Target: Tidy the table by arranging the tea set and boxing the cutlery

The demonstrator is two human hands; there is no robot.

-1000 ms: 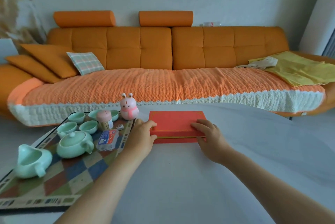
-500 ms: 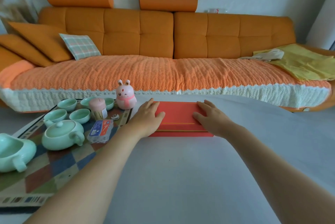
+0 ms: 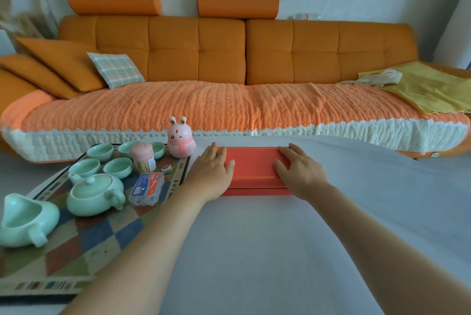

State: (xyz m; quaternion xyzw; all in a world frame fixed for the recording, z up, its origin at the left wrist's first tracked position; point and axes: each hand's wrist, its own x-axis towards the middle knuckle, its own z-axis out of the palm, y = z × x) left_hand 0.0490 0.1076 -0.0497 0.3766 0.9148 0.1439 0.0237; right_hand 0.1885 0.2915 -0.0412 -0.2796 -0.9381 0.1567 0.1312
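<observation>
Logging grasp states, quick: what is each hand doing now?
Left hand: open, flat on the red box.
Right hand: open, flat on the same box.

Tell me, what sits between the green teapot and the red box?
In the head view, a small blue-and-orange packet lies between the teapot and the red box, beside the left hand resting on the box's left end.

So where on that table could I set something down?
The grey tabletop this side of the red box is bare, as is the stretch right of the right hand. The checked mat on the left is crowded with teapot, cups and pitcher.
</observation>
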